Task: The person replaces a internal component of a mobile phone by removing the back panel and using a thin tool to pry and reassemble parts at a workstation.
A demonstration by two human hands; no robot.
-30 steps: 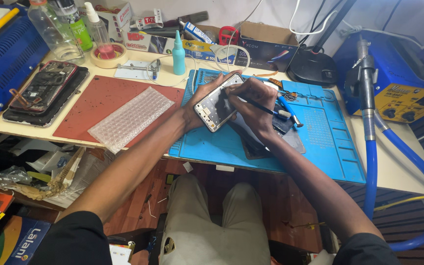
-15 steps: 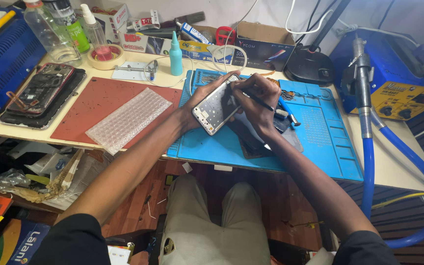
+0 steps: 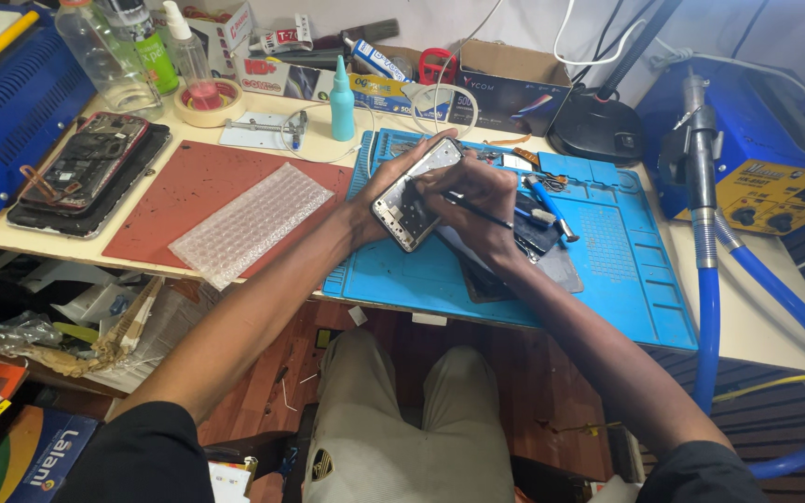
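- Tilting the opened phone (image 3: 416, 196) up off the blue work mat (image 3: 607, 270), the left hand (image 3: 386, 191) had its grip closed around the phone's edges, seemingly so the exposed inside faced the person's eyes.
- The right hand (image 3: 479, 191) pinched a thin dark tool (image 3: 482, 212) in a narrow grip, its tip set on the phone's inside; held pen-fashion, it looked suited to fine work.
- The phone sat above the mat's middle, at about 12 o'clock from the person's knees.
- One pad of bubble wrap (image 3: 252, 221) lay on one red mat (image 3: 188, 186) at 9 o'clock from the phone, probably as a soft resting place.
- One other opened phone (image 3: 86, 168) lay flat at 9 o'clock, further out on the bench (image 3: 766, 326).
- Three bottles stood at 10 o'clock by the bench's back edge; one teal dropper bottle (image 3: 342, 88) stood nearer, at 11 o'clock.
- One blue hose (image 3: 710, 307) curved down at 3 o'clock.
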